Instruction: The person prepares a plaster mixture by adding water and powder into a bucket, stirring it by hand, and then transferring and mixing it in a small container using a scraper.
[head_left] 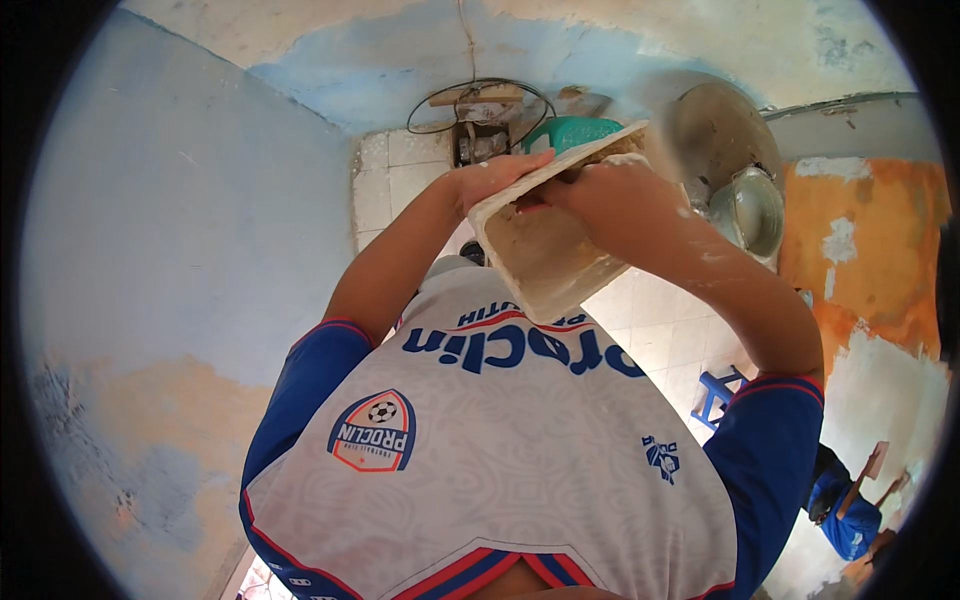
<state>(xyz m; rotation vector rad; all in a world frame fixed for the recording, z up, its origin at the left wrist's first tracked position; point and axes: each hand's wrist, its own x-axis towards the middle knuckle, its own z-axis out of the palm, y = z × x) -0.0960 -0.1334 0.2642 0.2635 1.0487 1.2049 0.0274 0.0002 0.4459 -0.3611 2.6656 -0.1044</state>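
White patterned jersey fills the foreground. Left hand (497, 175) grips the rim of a flat, plaster-caked rectangular board (545, 255), tilting it so the right hand (600, 185), closed around something hidden, can work across it.

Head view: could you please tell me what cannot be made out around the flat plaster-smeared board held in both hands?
- Right hand: fingers hidden behind the flat plaster-smeared board.
- Left hand: fingertips hidden by the board's edge.
- Green plastic object: mostly covered by the board.
- Blue stool: partly hidden by the right arm.
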